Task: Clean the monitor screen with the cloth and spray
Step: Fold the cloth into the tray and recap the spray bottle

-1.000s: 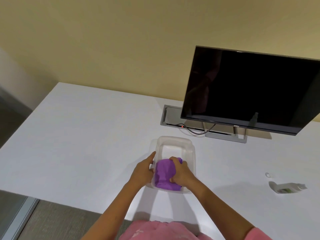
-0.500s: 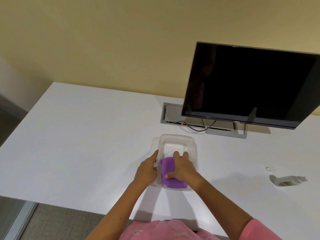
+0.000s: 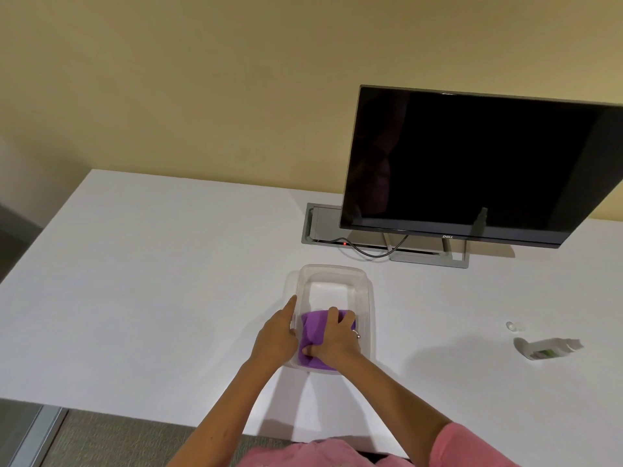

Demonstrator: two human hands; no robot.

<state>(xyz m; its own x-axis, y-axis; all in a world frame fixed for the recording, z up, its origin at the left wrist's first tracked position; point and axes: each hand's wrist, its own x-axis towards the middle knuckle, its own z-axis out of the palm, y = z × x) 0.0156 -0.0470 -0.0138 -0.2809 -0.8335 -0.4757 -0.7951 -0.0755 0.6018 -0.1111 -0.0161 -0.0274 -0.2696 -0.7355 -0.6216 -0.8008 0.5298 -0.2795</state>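
1. Looking down from the head camera, I saw the right hand point(image 3: 333, 342) inside the clear plastic tub point(image 3: 367, 298), its fingers curled over the purple cloth point(image 3: 312, 326) and its thumb tucked into the fabric near the bottom edge, so it was gripping the cloth
2. The cloth lay bunched in the near half of the tub, and the far half of the tub showed its bare floor
3. The left hand point(image 3: 274, 335) rested against the tub's left wall from outside, fingers straight and close together along the rim, holding nothing
4. A ring point(image 3: 355, 333) showed on one finger of the right hand
5. The tub sat on the white table point(image 3: 151, 281), near its front edge and just in front of the monitor's stand point(image 3: 435, 256)
6. The monitor point(image 3: 472, 163) stood upright at the back right of the table, its screen dark, well apart from both hands
7. The spray bottle point(image 3: 547, 348) lay on its side far to the right on the table, with a small clear cap point(image 3: 512, 326) just beyond it and apart from it
8. A grey cable box point(image 3: 320, 224) was set into the table behind the monitor, and a dark cable point(image 3: 364, 251) looped out of it
9. Pink sleeves point(image 3: 472, 446) showed at the bottom of the view, and I could not tell how damp the cloth was
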